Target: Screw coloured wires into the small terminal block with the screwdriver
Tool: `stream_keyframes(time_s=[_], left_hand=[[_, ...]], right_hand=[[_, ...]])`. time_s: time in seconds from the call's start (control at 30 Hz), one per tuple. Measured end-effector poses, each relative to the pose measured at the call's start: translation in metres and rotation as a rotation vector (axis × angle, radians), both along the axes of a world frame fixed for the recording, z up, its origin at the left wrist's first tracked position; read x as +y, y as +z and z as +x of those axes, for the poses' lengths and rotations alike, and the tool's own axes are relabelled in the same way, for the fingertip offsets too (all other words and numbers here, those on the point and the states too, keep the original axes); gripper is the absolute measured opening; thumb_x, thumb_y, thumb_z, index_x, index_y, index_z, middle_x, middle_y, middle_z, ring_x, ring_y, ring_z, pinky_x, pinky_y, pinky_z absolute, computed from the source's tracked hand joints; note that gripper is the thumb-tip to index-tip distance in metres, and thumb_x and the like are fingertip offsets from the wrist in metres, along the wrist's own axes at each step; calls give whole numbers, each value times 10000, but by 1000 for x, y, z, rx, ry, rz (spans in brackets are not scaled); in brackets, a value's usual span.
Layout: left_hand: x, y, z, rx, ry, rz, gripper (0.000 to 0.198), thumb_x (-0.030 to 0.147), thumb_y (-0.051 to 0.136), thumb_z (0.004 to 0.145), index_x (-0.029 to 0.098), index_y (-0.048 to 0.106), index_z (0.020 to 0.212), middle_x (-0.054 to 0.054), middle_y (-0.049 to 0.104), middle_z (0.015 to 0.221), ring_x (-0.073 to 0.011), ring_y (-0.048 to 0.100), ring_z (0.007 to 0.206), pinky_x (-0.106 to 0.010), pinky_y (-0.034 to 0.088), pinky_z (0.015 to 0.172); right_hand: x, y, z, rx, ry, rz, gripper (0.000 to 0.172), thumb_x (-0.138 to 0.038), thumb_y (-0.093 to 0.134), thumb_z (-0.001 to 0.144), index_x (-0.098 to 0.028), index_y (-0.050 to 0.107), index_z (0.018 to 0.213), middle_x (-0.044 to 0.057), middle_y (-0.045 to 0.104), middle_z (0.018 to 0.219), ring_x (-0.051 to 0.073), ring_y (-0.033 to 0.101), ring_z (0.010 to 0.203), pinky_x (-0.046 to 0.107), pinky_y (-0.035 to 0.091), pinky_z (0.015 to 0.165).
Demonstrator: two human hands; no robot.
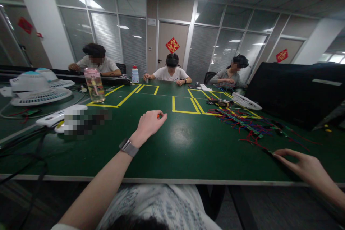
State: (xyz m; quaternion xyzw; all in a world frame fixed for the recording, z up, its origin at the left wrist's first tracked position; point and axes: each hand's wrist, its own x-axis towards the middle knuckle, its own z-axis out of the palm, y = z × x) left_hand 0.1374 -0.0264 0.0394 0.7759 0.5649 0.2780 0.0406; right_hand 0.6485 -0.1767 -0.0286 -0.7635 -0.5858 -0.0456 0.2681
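Observation:
My left hand, with a watch on its wrist, is closed above the middle of the green table. A bit of a small orange object shows between thumb and fingers; its kind is hidden. Over at the right, my right hand pinches the end of a small circuit board with red wires. Beyond it lies a long row of similar small green boards with red and blue wires.
Yellow tape marks rectangles on the green table. A water bottle, white fans and cables stand at left. A black box stands at right. Three people sit opposite; a dotted bottle is near them.

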Motion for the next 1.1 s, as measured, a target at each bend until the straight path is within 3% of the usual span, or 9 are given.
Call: stream_keyframes(time_s=[0.13,0.3,0.47,0.7,0.9,1.1], left_hand=[[-1,1,0,-7,-9,-4,435,534,385,858,229,693,896,-66,706,876,-219,653,780,-290,464,653],[-3,3,2,13,12,2,427,526,390,856,229,696,889,-73,707,877,-225,652,790,-296,460,662],[-3,2,1,16,1,3,427,525,389,856,226,692,891,-72,705,878,-223,651,784,-292,460,656],[-2,2,2,29,8,-7,434,529,390,859,229,699,907,-74,709,901,-223,655,803,-288,468,677],[-2,1,2,28,2,-4,434,530,393,860,225,697,912,-74,710,908,-229,656,814,-299,479,690],[-2,0,1,23,-13,-1,428,527,397,862,225,696,916,-66,708,911,-224,657,817,-302,488,693]], right_hand=[[2,-7,9,-93,75,26,410,-594,550,638,-227,728,677,51,740,713,255,696,613,312,538,548],[0,-20,7,-497,226,229,519,-569,379,819,-190,699,668,112,716,775,259,675,711,384,523,672],[-2,-29,6,-739,212,232,466,-411,331,890,-164,699,746,116,704,808,246,641,733,383,493,705],[-6,-30,22,-757,213,178,377,-329,372,860,-177,715,817,108,709,870,261,639,816,384,485,718],[-11,-19,21,-601,283,160,436,-394,365,870,-162,728,795,123,709,849,241,661,775,324,544,664],[-15,-24,17,-650,278,203,441,-380,342,879,-145,715,868,126,705,887,249,677,790,340,569,683]])
